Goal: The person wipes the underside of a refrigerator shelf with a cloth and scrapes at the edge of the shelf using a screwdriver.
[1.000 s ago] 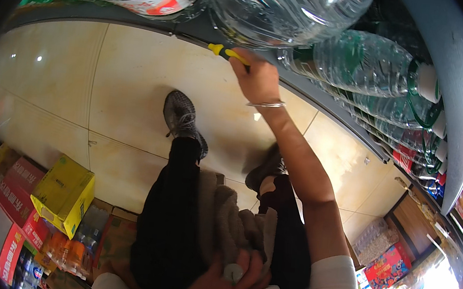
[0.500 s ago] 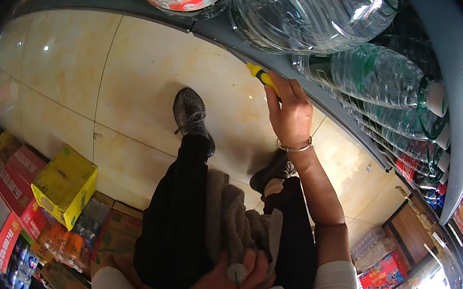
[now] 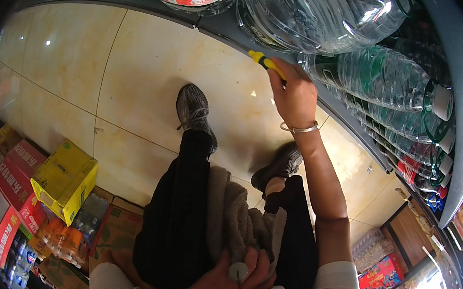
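1. Gripping a yellow-and-black handle (image 3: 269, 64) in the right hand (image 3: 296, 99), with the grip wrapped round its rear part; located at the front edge of the grey shelf (image 3: 216, 26), near a large clear bottle (image 3: 323, 18).
2. Shifted nearer that edge over the last half second, with the thin shaft, earlier visible along it, now lost from view; probably meaning closer work at the edge, though cannot tell whether slipped beneath or merely hidden.
3. Pointing to the upper left, toward the shelf, with the long axis slanting up from the lower right.
4. Resting the left hand (image 3: 221, 280) in the lap against a grey-brown towel (image 3: 235, 213); cannot tell whether gripping it.
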### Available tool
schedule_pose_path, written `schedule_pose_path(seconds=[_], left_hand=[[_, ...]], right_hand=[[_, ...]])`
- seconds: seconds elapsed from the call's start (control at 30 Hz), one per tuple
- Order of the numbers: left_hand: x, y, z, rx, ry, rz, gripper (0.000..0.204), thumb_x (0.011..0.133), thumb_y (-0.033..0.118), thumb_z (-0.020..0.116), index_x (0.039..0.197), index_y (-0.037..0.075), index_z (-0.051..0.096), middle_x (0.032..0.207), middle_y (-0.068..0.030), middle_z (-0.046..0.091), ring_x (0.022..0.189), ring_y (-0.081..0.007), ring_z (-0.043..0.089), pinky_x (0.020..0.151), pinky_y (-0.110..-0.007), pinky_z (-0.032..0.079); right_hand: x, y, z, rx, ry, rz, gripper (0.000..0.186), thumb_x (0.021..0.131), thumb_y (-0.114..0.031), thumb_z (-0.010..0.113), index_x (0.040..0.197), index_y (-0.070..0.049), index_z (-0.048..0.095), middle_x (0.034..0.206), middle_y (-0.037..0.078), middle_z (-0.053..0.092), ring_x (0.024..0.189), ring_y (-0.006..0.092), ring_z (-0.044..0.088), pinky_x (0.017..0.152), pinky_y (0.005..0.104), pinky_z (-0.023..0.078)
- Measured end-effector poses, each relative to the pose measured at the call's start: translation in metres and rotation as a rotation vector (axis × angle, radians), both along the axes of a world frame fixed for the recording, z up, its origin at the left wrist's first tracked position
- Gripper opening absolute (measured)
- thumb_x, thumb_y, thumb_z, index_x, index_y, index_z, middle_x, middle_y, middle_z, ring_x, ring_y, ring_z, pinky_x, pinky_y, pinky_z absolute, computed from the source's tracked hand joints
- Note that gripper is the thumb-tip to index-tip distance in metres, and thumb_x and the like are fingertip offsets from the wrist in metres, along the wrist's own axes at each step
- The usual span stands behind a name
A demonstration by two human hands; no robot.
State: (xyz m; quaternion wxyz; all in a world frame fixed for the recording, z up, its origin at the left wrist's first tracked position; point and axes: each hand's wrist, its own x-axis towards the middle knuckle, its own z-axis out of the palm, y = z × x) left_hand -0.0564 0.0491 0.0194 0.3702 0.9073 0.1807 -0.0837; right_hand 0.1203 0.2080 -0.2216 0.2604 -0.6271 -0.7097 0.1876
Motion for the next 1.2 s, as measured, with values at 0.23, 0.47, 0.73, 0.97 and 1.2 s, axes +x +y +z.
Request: schedule_pose_path(seconds=[0.23, 0.47, 0.73, 0.97, 1.2], left_hand=[[0.003, 0.008, -0.001, 0.049, 0.015, -0.059, 0.036, 0.088, 0.026, 0.051, 0.122, 0.017, 0.055, 0.120, -0.0159, 0.051, 0.112, -0.0324, 0.049, 0.077, -0.044, 0.052], [0.002, 0.004, -0.001, 0.020, 0.032, -0.053, 0.039, 0.088, 0.026, 0.051, 0.125, 0.016, 0.053, 0.121, -0.0162, 0.050, 0.113, -0.0329, 0.048, 0.077, -0.045, 0.052], [0.006, 0.005, 0.000, 0.015, 0.035, -0.069, 0.040, 0.088, 0.026, 0.050, 0.126, 0.016, 0.053, 0.121, -0.0162, 0.050, 0.113, -0.0327, 0.048, 0.078, -0.044, 0.052], [0.006, 0.005, -0.001, -0.005, 0.040, -0.053, 0.039, 0.088, 0.027, 0.050, 0.126, 0.017, 0.053, 0.122, -0.0159, 0.050, 0.114, -0.0327, 0.048, 0.077, -0.044, 0.052], [0.009, 0.003, 0.001, -0.036, 0.011, 0.000, 0.037, 0.088, 0.025, 0.050, 0.123, 0.016, 0.055, 0.122, -0.0163, 0.050, 0.113, -0.0334, 0.048, 0.078, -0.045, 0.052]], right_hand=[[-0.020, 0.014, -0.015, 0.073, 0.142, 0.076, 0.023, 0.081, -0.014, 0.068, 0.104, -0.010, 0.066, 0.083, 0.013, 0.062, 0.071, 0.0331, 0.061, 0.062, 0.0417, 0.049], [-0.024, -0.017, 0.010, 0.135, 0.135, 0.091, 0.029, 0.081, -0.007, 0.069, 0.110, -0.008, 0.067, 0.087, 0.010, 0.062, 0.072, 0.0279, 0.061, 0.063, 0.0355, 0.050], [-0.022, 0.003, -0.022, 0.093, 0.031, 0.025, 0.030, 0.079, -0.012, 0.070, 0.108, -0.010, 0.065, 0.082, 0.009, 0.059, 0.073, 0.0294, 0.060, 0.065, 0.0385, 0.050], [-0.024, -0.011, 0.000, 0.079, 0.291, 0.176, 0.030, 0.080, -0.010, 0.070, 0.109, -0.008, 0.065, 0.086, 0.010, 0.060, 0.073, 0.0297, 0.060, 0.064, 0.0378, 0.050], [-0.021, -0.004, -0.016, 0.150, 0.002, 0.023, 0.031, 0.078, -0.010, 0.071, 0.108, -0.009, 0.065, 0.084, 0.008, 0.059, 0.076, 0.0278, 0.061, 0.065, 0.0367, 0.051]])
